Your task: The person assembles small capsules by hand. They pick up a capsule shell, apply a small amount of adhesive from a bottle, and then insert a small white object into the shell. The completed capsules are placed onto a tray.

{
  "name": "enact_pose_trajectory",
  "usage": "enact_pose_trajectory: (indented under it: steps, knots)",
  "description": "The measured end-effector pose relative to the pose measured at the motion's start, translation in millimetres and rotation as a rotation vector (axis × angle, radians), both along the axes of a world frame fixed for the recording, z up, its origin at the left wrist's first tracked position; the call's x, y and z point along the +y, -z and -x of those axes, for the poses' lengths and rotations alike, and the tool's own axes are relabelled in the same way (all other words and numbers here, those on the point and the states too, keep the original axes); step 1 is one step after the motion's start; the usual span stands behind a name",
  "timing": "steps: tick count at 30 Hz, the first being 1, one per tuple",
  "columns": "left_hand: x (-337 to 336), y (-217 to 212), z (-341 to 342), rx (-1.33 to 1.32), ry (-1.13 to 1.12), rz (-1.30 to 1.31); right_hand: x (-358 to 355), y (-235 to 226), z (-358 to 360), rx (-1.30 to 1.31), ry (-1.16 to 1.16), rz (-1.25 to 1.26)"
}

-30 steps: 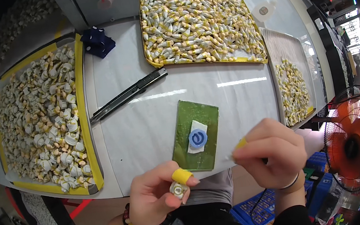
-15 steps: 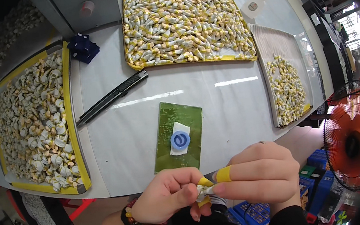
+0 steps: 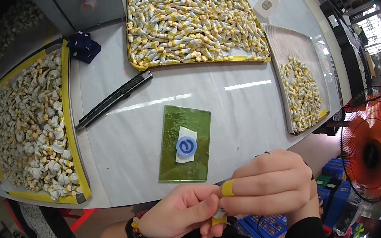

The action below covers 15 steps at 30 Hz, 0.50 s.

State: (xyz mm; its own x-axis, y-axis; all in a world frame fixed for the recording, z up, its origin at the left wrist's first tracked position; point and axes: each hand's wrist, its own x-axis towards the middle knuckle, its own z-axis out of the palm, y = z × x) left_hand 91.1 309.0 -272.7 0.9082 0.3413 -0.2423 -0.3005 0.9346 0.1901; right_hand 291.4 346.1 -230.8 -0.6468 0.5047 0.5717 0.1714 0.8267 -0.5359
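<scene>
Close together at the table's near edge, my left hand [image 3: 176,213] and my right hand [image 3: 269,184] both pinch a small white-wrapped piece [image 3: 220,213]. Most of it is hidden by my fingers; a white bit with dark marks shows between the fingertips. Yellow tape wraps fingers on my hands. Just beyond them lies a green rectangular plate [image 3: 201,165] with a glossy surface. On it rests a white paper slip [image 3: 187,131], topped by a round, scalloped blue piece [image 3: 186,146] with a dark curl.
Yellow-edged trays of small white-and-yellow wrapped pieces stand at the back [image 3: 194,22] and right [image 3: 303,94]. White rounded pieces fill the left tray [image 3: 34,139]. A black utility knife [image 3: 113,100], dark blue cloth [image 3: 84,47], and white bottle [image 3: 268,4] lie around. An orange fan [image 3: 372,148] stands right.
My fingertips have drawn closer together and now cover more of the small piece. The whole view has shifted slightly; the table things have not visibly moved.
</scene>
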Motion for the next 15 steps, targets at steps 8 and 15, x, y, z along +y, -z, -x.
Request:
enact_pose_trajectory:
  steps: [8,15]
  knots:
    - [-1.5,2.7,-2.1,-0.013,-0.008,-0.032,-3.7,1.2,0.3,0.018,0.021,0.025]
    - [0.0,5.6,1.7,0.033,-0.023,-0.090,-10.6,-6.7,3.4,-0.028,0.142,0.126]
